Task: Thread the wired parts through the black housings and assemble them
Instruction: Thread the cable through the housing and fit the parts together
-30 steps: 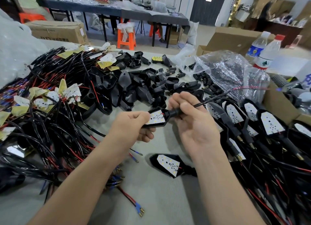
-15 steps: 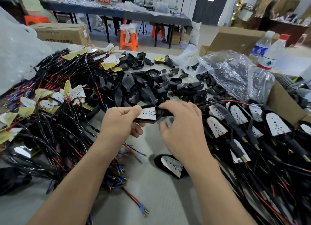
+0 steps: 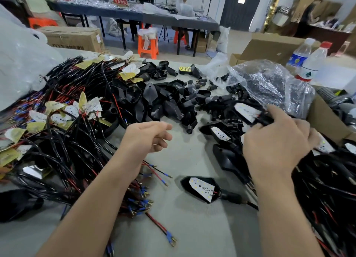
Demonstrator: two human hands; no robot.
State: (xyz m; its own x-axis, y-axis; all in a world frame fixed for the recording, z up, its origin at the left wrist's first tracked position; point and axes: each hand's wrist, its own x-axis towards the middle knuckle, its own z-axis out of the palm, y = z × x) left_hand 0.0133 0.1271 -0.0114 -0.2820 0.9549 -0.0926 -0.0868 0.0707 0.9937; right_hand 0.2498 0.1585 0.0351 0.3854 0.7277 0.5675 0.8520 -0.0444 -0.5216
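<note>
Since the earlier frame the grips have parted: the left grip [image 3: 148, 137] has let go of the unit [image 3: 247, 111], and the right grip [image 3: 277, 141] has carried it off to the right. The right grip now grasps the unit by its black stem end, fingers curled over it and the index finger lying straighter on top. The unit's white board faces up, just beyond the fingertips and in front of a crinkled plastic bag [image 3: 269, 83].

The left grip hangs released above the worktop [image 3: 192, 228], fingers loosely curled round nothing. Beyond it lies a heap of empty housings [image 3: 169, 102]. To its left spreads a tangle of wired boards [image 3: 77, 110] with red and black leads.

Between the forearms, nearer than both grips, a second unit [image 3: 202, 188] lies on the worktop, board up. Under and to the right of the right grip, finished units [image 3: 219, 134] lie among their cables [image 3: 327, 189]. Two bottles [image 3: 310, 64] stand well beyond the right grip.
</note>
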